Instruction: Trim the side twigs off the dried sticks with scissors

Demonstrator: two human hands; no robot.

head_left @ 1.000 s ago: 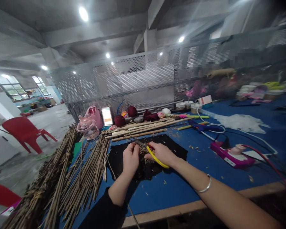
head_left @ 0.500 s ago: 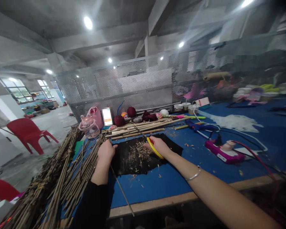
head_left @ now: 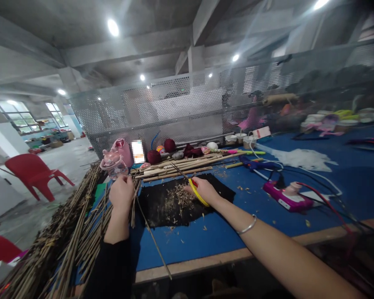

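My left hand (head_left: 122, 192) is closed on a thin dry stick (head_left: 154, 237), which slants down to the right past the table's front edge. Beside that hand lies a pile of similar sticks (head_left: 95, 236). My right hand (head_left: 202, 190) grips yellow-handled scissors (head_left: 200, 197), the blades pointing up and to the left; whether they are apart I cannot tell. Under the scissors, a black cloth (head_left: 157, 207) is spread with plant scraps (head_left: 182, 197) heaped on it.
Behind the cloth lie pale rods (head_left: 177, 171) and dark red yarn balls (head_left: 170, 145). A pink container (head_left: 115, 164) stands at the back left. A purple power strip (head_left: 286, 197) with cables and a blue glue gun (head_left: 252, 163) lie on the right. A perforated metal screen (head_left: 174, 108) borders the back.
My left hand has moved left and slightly up, away from the cloth, with the stick's upper end. My right hand and the scissors stay over the cloth.
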